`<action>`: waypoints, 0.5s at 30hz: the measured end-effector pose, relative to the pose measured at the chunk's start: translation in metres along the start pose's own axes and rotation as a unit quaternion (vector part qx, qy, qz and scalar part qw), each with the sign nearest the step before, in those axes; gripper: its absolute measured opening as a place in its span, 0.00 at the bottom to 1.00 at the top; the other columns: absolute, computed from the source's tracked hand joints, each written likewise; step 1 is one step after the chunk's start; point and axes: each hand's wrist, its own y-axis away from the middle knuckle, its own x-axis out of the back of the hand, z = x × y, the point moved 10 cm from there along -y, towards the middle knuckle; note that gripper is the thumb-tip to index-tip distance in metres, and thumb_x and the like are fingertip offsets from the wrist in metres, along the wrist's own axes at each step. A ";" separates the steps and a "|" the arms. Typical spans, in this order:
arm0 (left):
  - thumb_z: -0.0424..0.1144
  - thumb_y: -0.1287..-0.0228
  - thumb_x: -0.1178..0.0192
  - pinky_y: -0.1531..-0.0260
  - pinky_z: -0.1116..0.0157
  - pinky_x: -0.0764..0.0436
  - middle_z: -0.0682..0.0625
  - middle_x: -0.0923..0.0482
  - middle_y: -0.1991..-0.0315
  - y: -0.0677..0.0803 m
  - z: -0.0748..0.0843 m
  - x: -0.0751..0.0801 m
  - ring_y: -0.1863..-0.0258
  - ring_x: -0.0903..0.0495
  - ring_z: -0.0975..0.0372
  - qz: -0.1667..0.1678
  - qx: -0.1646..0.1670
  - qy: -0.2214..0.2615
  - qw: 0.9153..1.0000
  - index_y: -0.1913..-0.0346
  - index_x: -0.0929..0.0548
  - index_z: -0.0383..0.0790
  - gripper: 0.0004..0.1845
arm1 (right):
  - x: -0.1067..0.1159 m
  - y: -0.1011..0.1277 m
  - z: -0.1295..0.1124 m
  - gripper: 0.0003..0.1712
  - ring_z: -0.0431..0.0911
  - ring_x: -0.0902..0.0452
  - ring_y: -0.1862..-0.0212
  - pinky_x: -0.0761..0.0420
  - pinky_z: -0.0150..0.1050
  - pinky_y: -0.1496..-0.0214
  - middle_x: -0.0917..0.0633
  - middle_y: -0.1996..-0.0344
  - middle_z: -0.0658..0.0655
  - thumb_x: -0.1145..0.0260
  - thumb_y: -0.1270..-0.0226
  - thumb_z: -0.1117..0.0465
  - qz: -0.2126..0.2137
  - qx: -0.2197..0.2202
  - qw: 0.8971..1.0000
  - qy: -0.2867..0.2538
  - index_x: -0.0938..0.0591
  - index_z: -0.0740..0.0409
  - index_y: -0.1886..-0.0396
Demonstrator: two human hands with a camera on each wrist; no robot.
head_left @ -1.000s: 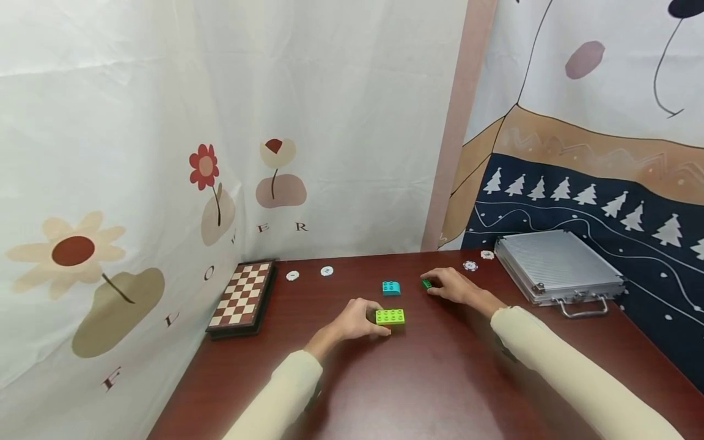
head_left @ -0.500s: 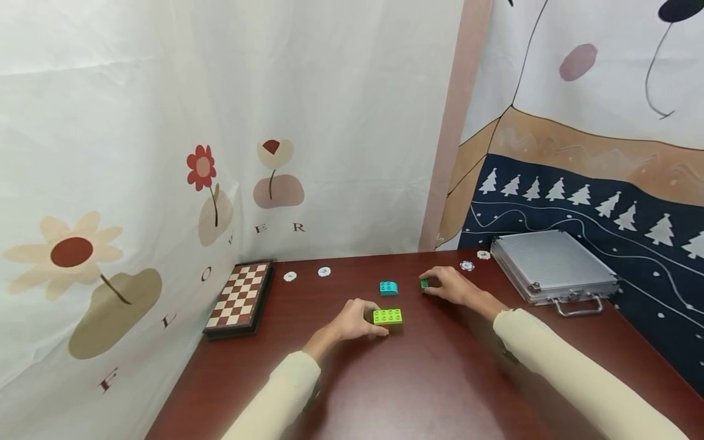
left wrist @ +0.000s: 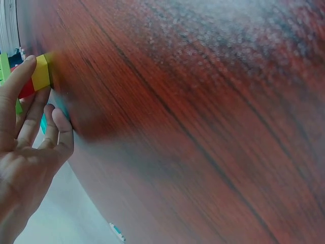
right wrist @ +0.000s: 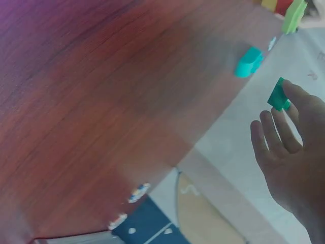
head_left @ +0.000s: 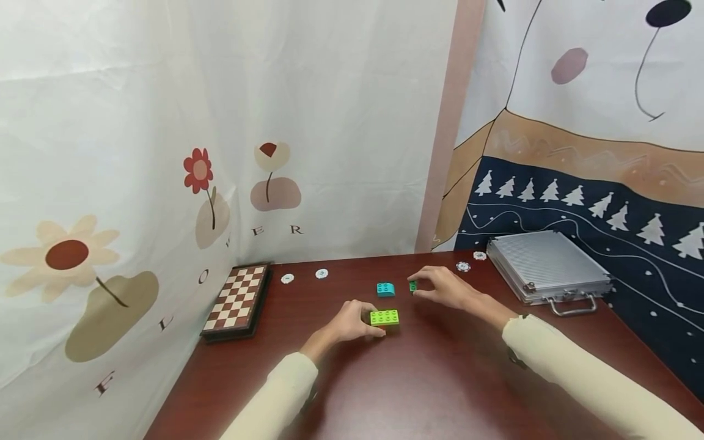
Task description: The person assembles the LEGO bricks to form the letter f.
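Note:
My left hand [head_left: 348, 322] holds a stack of toy building bricks between thumb and fingers. On top of the stack is a lime-green brick [head_left: 384, 318] with studs. The left wrist view shows a red brick [left wrist: 27, 90] and a yellow brick [left wrist: 40, 74] beneath it. Whether the stack touches the table, I cannot tell. My right hand [head_left: 444, 288] pinches a small dark-green brick [right wrist: 277, 95] between thumb and fingertip, its other fingers apart from it. Between the hands and farther back, a turquoise brick [head_left: 385, 289] with one rounded side sits on the table.
A folded chessboard [head_left: 236, 296] lies at the table's left edge. White poker chips [head_left: 321, 274] lie along the back, with a patterned chip [head_left: 463, 266] at the right. A silver case [head_left: 550, 263] stands at the back right. Printed cloth [head_left: 341, 122] hangs behind the brown table [head_left: 418, 385].
The right hand has drawn the dark-green brick leftward, toward the turquoise brick, and turned it more upright. The left hand keeps its hold on the stack. The head view has shifted slightly.

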 end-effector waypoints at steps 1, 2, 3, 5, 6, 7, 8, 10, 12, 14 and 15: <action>0.49 0.45 0.19 0.58 0.63 0.18 0.60 0.15 0.71 0.000 -0.001 0.000 0.70 0.19 0.69 0.000 0.000 0.000 1.000 0.45 0.13 0.38 0.28 | 0.000 0.000 -0.004 0.20 0.50 0.17 0.49 0.16 0.47 0.44 0.13 0.49 0.54 0.25 0.32 0.61 -0.001 0.003 1.000 -0.004 0.14 0.56 0.41; 0.49 0.45 0.20 0.58 0.62 0.18 0.59 0.15 0.71 0.000 -0.001 0.000 0.69 0.19 0.69 0.000 0.000 0.000 1.000 0.44 0.13 0.38 0.28 | 0.000 0.000 -0.009 0.20 0.51 0.17 0.49 0.16 0.47 0.45 0.13 0.48 0.54 0.25 0.32 0.61 -0.002 0.008 1.000 -0.007 0.14 0.56 0.41; 0.49 0.45 0.20 0.58 0.62 0.18 0.59 0.14 0.70 0.000 -0.001 0.000 0.69 0.18 0.68 -0.001 0.000 0.001 1.000 0.44 0.13 0.38 0.28 | -0.001 0.000 -0.013 0.20 0.52 0.17 0.50 0.16 0.47 0.46 0.13 0.49 0.54 0.26 0.31 0.62 -0.003 0.015 1.000 -0.010 0.14 0.56 0.41; 0.49 0.45 0.20 0.58 0.62 0.18 0.58 0.14 0.68 0.000 -0.001 0.001 0.68 0.19 0.68 -0.001 0.001 -0.001 1.000 0.44 0.13 0.38 0.28 | -0.002 0.001 -0.021 0.20 0.52 0.17 0.52 0.15 0.46 0.49 0.14 0.49 0.54 0.26 0.31 0.62 -0.004 0.028 0.999 -0.016 0.14 0.56 0.41; 0.49 0.45 0.20 0.58 0.62 0.18 0.58 0.14 0.67 0.000 -0.001 0.001 0.67 0.19 0.67 -0.001 0.001 -0.002 1.000 0.44 0.13 0.38 0.29 | -0.002 0.001 -0.025 0.20 0.51 0.17 0.52 0.15 0.45 0.50 0.14 0.49 0.53 0.26 0.31 0.62 -0.005 0.032 0.999 -0.018 0.14 0.56 0.41; 0.49 0.45 0.20 0.58 0.62 0.18 0.57 0.14 0.67 0.001 -0.001 0.001 0.67 0.19 0.67 -0.001 0.001 -0.003 1.000 0.44 0.13 0.38 0.29 | -0.003 0.001 -0.029 0.19 0.50 0.17 0.53 0.15 0.43 0.50 0.14 0.50 0.53 0.26 0.31 0.62 -0.005 0.038 0.999 -0.020 0.14 0.55 0.41; 0.49 0.45 0.20 0.58 0.62 0.18 0.57 0.14 0.66 0.001 -0.001 0.001 0.67 0.19 0.67 -0.001 0.000 -0.003 1.000 0.44 0.13 0.37 0.29 | -0.004 0.001 -0.033 0.19 0.50 0.17 0.53 0.15 0.42 0.51 0.14 0.50 0.52 0.26 0.31 0.62 -0.005 0.044 0.999 -0.023 0.14 0.55 0.41; 0.49 0.45 0.20 0.59 0.62 0.18 0.57 0.13 0.66 0.000 0.000 0.001 0.67 0.19 0.67 -0.001 -0.002 -0.004 1.000 0.45 0.13 0.38 0.28 | -0.007 0.001 -0.040 0.19 0.48 0.17 0.54 0.15 0.40 0.51 0.14 0.51 0.51 0.26 0.31 0.61 -0.006 0.053 0.998 -0.025 0.13 0.55 0.42; 0.49 0.44 0.20 0.60 0.64 0.19 0.58 0.14 0.67 0.000 0.000 0.001 0.68 0.19 0.68 -0.002 -0.005 -0.005 1.000 0.46 0.13 0.38 0.27 | -0.011 0.001 -0.046 0.19 0.49 0.17 0.54 0.15 0.40 0.51 0.14 0.51 0.51 0.25 0.32 0.62 -0.009 0.060 0.998 -0.028 0.13 0.56 0.41; 0.48 0.44 0.20 0.62 0.64 0.19 0.59 0.14 0.68 -0.001 0.001 0.001 0.69 0.19 0.68 -0.002 -0.009 -0.003 1.000 0.47 0.12 0.39 0.25 | -0.015 0.000 -0.050 0.20 0.49 0.17 0.55 0.15 0.39 0.52 0.14 0.52 0.51 0.25 0.31 0.61 -0.013 0.065 0.997 -0.027 0.14 0.57 0.41; 0.48 0.44 0.20 0.63 0.65 0.19 0.59 0.14 0.69 -0.001 0.002 0.001 0.70 0.19 0.68 -0.002 -0.010 -0.003 1.000 0.48 0.12 0.39 0.25 | -0.018 0.000 -0.052 0.20 0.47 0.17 0.55 0.16 0.39 0.52 0.14 0.52 0.51 0.25 0.31 0.61 -0.015 0.067 0.997 -0.025 0.14 0.58 0.41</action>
